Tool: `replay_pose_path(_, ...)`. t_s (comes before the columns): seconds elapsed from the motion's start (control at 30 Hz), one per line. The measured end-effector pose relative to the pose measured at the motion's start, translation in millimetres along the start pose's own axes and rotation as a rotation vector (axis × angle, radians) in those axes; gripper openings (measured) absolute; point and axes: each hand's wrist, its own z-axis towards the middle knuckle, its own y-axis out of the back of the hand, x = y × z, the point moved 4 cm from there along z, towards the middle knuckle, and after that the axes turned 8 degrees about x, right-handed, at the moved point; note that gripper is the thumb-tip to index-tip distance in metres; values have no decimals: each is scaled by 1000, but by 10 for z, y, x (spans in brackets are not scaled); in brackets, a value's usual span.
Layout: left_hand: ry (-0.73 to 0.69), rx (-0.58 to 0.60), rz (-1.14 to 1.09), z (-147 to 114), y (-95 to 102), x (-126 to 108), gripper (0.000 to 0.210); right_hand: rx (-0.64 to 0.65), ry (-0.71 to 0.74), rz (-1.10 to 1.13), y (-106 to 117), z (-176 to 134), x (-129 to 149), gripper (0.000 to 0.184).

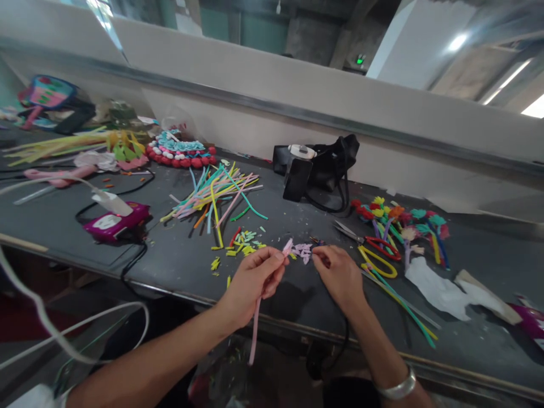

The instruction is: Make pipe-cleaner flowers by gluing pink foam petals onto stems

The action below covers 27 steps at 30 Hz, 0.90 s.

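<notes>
1. L hand [255, 280] is closed on pink stem [254, 334], thumb vs. fingers, no gap seen.
2. Stem's long axis runs up thru L grip: tail hangs below, in front of table [306, 297] edge; tip [288, 247] sticks out above thumb, pointing away from person & leaning R.
3. Lilac bits [302, 252] lie on table just R of tip, btwn hands.
4. R hand [340, 276] is beside bits, apart from tip, fingers curled; can't tell if it's got anything.
5. L is nearer stem.
</notes>
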Motion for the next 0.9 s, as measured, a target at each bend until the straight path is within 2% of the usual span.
replay_pose_path(0.23,12,-6,1,2,-4,19,20,27,-26,16,-119,63,3,19)
replay_pose_path(0.4,10,-25,5,0,-17,1,21,-11,-45,103,-57,33,-9,11)
replay_pose_path(0.53,8,-33,15,16,-20,3,22,-37,37,179,3,-15,38,16)
replay_pose_path(0.73,19,-4,19,40,-43,51,21,-37,112,1,-101,22,41,15)
replay_pose_path(0.9,16,-14,26,62,-38,67,22,-35,118,-14,-153,59,46,11)
